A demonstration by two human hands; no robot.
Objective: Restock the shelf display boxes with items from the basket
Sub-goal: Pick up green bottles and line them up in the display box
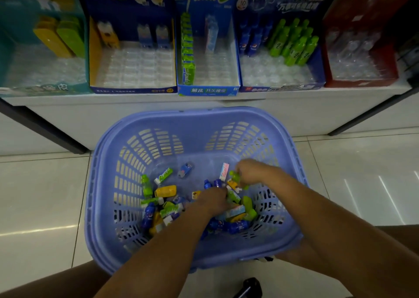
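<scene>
Both hands reach into the lilac slotted plastic basket on the tiled floor, among heaped small bottle- and box-shaped items (green, blue, yellow, pink-white). The right hand curls its fingers round a small green piece. The left hand is sunk in the heap, and whether its fingers grip anything cannot be told.

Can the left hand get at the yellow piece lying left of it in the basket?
Probably yes. The yellow piece lies on top of the pile with nothing over it, and the left hand is down in the basket, just to its right.
</scene>
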